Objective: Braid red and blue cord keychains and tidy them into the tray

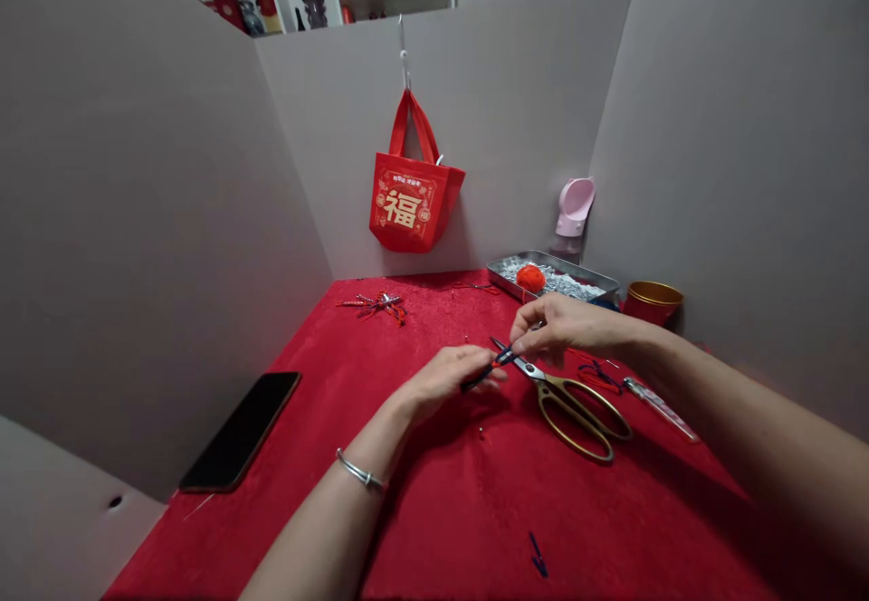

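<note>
My left hand (444,379) grips a short dark blue cord (483,373) with a bit of red thread on it. My right hand (563,325) pinches the far end of that cord between thumb and fingertips. Gold-handled scissors (577,411) lie on the red cloth (434,529) just below my right hand, with their dark blade tips (506,349) beside the cord. The fingers hide part of the blades. A loose tangle of blue and red thread (601,376) lies to the right of the scissors.
A metal tray (516,263) of silver bits holds an orange-red yarn ball (530,279). Nearby are a gold-rimmed red cup (653,300), knotted red cords (373,305) and a black phone (241,432). Grey panels surround the table, with a red bag (411,203) hanging at the back.
</note>
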A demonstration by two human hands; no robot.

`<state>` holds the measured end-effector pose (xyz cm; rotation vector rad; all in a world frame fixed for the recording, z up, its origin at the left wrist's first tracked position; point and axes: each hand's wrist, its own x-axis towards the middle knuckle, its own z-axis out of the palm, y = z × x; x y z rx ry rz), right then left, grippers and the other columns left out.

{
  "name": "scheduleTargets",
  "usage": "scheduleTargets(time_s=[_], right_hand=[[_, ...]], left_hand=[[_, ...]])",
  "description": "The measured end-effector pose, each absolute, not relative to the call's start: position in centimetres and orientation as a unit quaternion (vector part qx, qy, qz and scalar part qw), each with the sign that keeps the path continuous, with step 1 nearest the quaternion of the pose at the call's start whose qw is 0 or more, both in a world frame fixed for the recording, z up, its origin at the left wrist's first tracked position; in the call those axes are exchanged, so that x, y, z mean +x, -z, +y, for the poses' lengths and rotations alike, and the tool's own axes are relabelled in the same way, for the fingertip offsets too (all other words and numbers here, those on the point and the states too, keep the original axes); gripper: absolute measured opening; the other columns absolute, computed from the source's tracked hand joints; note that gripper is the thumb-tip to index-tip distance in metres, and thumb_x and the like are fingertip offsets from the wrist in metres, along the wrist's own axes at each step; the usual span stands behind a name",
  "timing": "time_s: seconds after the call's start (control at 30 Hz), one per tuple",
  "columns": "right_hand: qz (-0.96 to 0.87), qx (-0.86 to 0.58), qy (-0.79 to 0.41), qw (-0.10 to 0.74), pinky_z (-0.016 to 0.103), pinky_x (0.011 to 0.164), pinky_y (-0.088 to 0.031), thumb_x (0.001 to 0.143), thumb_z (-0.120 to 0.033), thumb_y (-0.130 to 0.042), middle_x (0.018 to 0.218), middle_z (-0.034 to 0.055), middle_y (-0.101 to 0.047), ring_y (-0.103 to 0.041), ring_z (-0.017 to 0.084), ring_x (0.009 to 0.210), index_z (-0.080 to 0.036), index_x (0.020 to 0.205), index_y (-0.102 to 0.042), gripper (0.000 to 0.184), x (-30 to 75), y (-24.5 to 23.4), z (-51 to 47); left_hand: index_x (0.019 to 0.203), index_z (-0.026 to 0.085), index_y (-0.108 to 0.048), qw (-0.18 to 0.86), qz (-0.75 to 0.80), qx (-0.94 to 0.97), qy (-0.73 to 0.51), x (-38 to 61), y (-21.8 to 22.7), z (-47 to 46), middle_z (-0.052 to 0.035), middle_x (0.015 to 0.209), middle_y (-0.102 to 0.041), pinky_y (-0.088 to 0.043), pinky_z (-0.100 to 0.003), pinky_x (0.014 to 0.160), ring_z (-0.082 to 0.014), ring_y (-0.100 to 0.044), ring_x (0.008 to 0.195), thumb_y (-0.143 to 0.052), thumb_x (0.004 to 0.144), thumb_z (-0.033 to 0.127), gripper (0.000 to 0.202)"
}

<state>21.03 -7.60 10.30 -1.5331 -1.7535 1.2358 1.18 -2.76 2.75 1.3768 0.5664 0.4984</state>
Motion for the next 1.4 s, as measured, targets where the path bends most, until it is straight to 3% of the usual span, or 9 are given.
scheduleTargets(time_s=[0.13,0.37,0.47,0.53,0.63,0.73,0.93,1.27,1.4], right_hand=[[-0.625,-0.584,-0.422,0.3,0.023,0.041,-0.04,0.064,-0.027,-0.066,0.049,-0.0004,-0.056,-0.048,0.01,0.043,-0.016,0.063,-0.059,0.012,21.4,-9.7,-6.6],[-0.617,-0.56,-0.433,0.345,0.021,0.04,-0.033,0.064,-0.024,-0.066,0.048,-0.0016,-0.053,-0.045,0.008,0.044,-0.015,0.066,-0.061,0.011,22.5,-8.4,-5.5],[-0.628,-0.541,-0.453,0.328,0.02,0.041,-0.031,0.065,-0.024,-0.065,0.048,-0.0026,-0.051,-0.042,0.006,0.043,-0.015,0.064,-0.061,0.009,22.1,-8.7,-5.4],[-0.642,-0.523,-0.473,0.301,0.02,0.042,-0.03,0.065,-0.024,-0.065,0.048,-0.0031,-0.051,-0.041,0.006,0.042,-0.015,0.065,-0.061,0.01,21.5,-9.0,-5.2],[-0.654,-0.491,-0.5,0.285,0.02,0.042,-0.032,0.063,-0.027,-0.069,0.049,-0.0038,-0.051,-0.043,0.006,0.043,-0.015,0.071,-0.061,0.016,20.3,-9.0,-4.9],[-0.605,-0.491,-0.515,0.358,0.02,0.043,-0.036,0.067,-0.036,-0.068,0.06,-0.0017,-0.057,-0.048,0.008,0.048,-0.018,0.086,-0.058,0.029,19.5,-8.3,-4.6],[-0.472,-0.498,-0.559,0.464,0.02,0.043,-0.039,0.078,-0.049,-0.052,0.073,0.0056,-0.059,-0.052,0.011,0.056,-0.015,0.085,-0.057,0.035,19.0,-5.5,-4.2],[-0.521,-0.469,-0.49,0.519,0.019,0.045,-0.032,0.066,-0.034,-0.068,0.066,-0.0024,-0.053,-0.043,0.006,0.052,-0.016,0.072,-0.062,0.02,17.3,-4.6,-4.1],[-0.494,-0.498,-0.45,0.553,0.02,0.043,-0.03,0.063,-0.035,-0.068,0.062,-0.0019,-0.054,-0.043,0.007,0.051,-0.016,0.066,-0.063,0.021,17.0,-4.0,-3.8]], left_hand=[[0.094,0.009,-0.058,0.755,0.199,0.604,-0.161,1.3,-2.1,-3.3,-0.0126,0.08,-0.067,-0.044,-0.025,0.056,-0.0124,-0.06,0.054,-0.058,0.076,0.039,0.035],[0.103,0.012,-0.058,0.773,0.186,0.594,-0.124,-0.2,-2.4,-2.8,-0.0154,0.106,-0.062,-0.044,-0.031,0.079,-0.02,-0.061,0.092,-0.071,0.062,0.015,0.043],[0.11,0.014,-0.057,0.763,0.202,0.586,-0.184,-0.3,-2.9,-2.5,-0.0159,0.116,-0.057,-0.041,-0.032,0.086,-0.0201,-0.057,0.102,-0.066,0.071,0.027,0.042],[0.107,0.012,-0.059,0.76,0.22,0.57,-0.221,0.1,-2.8,-2.6,-0.0174,0.111,-0.06,-0.041,-0.034,0.085,-0.0203,-0.059,0.097,-0.058,0.077,0.038,0.04],[0.094,0.008,-0.062,0.766,0.217,0.569,-0.206,0.8,-2.3,-2.8,-0.0166,0.09,-0.067,-0.046,-0.033,0.072,-0.0191,-0.064,0.075,-0.064,0.071,0.038,0.038],[0.085,0.008,-0.061,0.759,0.232,0.559,-0.241,1.1,-1.6,-2.9,-0.0134,0.08,-0.068,-0.046,-0.028,0.061,-0.0162,-0.063,0.062,-0.07,0.066,0.034,0.033],[0.079,0.008,-0.059,0.729,0.266,0.548,-0.312,1.3,-1.4,-3.0,-0.0129,0.077,-0.067,-0.046,-0.027,0.061,-0.0156,-0.063,0.061,-0.07,0.065,0.034,0.032],[0.091,0.011,-0.057,0.718,0.272,0.576,-0.281,1.5,-1.9,-3.7,-0.0105,0.077,-0.067,-0.041,-0.023,0.056,-0.0154,-0.063,0.063,-0.065,0.069,0.04,0.037],[0.076,0.009,-0.06,0.694,0.3,0.57,-0.322,1.8,-1.5,-3.6,-0.0101,0.072,-0.065,-0.043,-0.025,0.056,-0.0136,-0.06,0.056,-0.068,0.064,0.043,0.037]])
